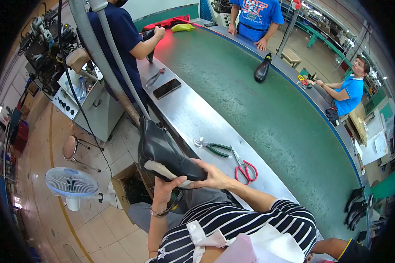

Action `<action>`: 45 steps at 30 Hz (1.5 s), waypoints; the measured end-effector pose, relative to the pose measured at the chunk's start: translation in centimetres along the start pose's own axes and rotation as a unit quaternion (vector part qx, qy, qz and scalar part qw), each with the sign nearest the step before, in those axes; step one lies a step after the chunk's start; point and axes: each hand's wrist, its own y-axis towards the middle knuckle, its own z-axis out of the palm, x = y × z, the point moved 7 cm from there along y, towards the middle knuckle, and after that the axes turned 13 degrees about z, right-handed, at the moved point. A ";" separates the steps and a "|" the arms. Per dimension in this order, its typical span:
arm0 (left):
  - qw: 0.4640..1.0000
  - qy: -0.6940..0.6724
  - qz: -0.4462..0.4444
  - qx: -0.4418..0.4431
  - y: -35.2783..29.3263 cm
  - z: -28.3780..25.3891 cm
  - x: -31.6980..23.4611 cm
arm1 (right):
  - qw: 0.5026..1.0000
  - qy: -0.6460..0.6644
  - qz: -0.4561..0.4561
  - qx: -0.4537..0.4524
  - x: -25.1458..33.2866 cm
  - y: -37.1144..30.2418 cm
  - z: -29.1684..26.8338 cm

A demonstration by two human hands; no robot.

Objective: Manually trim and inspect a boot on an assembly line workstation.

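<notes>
A black leather shoe upper (162,147), with a pale, unfinished underside showing, is held tilted above my lap. My left hand (166,189) grips its lower edge, fingers partly hidden beneath. Around the end nearest me, my right hand (211,176) is closed with the thumb on top. On the metal ledge to the right lie pincers with green handles (215,148) and scissors with red handles (244,168), neither touched by my hands.
A green conveyor belt (232,96) runs beyond the metal ledge (197,118). On it sits another black shoe (263,69). A phone (167,89) and grey pliers (155,78) lie farther up. A fan (72,182), cardboard box (118,186) and stool (70,147) stand left. Several people work around the belt.
</notes>
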 end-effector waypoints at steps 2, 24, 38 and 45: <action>0.995 0.072 -0.031 0.054 -0.1 -0.4 0.7 | 0.985 -0.172 -0.009 -0.016 -1.3 0.9 0.4; 0.967 0.213 0.098 0.098 0.2 -1.8 2.8 | 0.979 -0.161 -0.020 -0.120 -4.7 4.3 1.7; 0.967 0.213 0.095 0.107 -0.2 -1.8 3.5 | 0.984 -0.154 0.048 -0.072 -5.8 4.5 1.8; 0.977 0.189 0.054 0.085 1.4 -3.1 3.0 | 0.972 -0.229 0.038 -0.038 -2.3 5.2 1.0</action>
